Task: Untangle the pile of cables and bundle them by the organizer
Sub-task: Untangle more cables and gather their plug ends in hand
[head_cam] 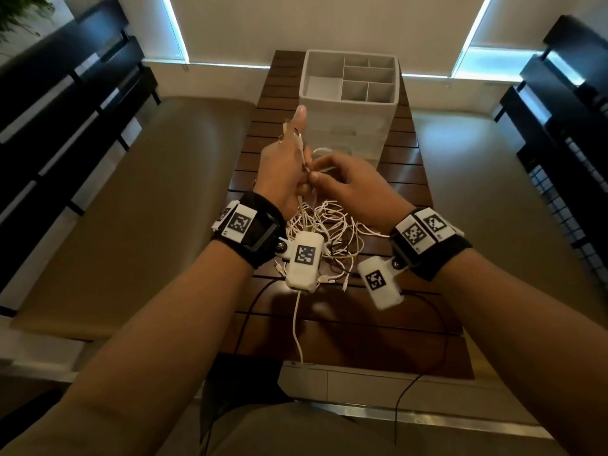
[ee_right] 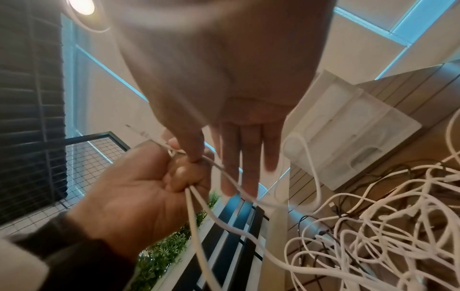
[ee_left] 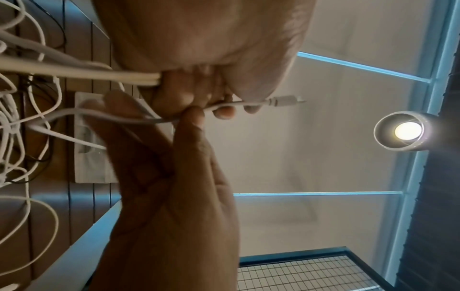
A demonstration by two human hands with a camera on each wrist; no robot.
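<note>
Fingers of the left hand (head_cam: 283,166) curl round several white cable strands, keeping them gathered, while the right hand (head_cam: 345,182) pinches one white cable (ee_left: 139,118) to draw it free. Below, the tangled pile (head_cam: 329,232) sits mid-table (head_cam: 404,179), the white organizer (head_cam: 348,90) at the far end.

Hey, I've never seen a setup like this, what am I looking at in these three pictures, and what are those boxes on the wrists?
No machine here: a person works with bare hands. One picture comes from a head camera; the other two come from the small white cameras strapped to each wrist. On the wooden table lie a tangled pile of cables and a white organizer with compartments. The left hand grips a white cable; the right hand pinches it too.
</note>
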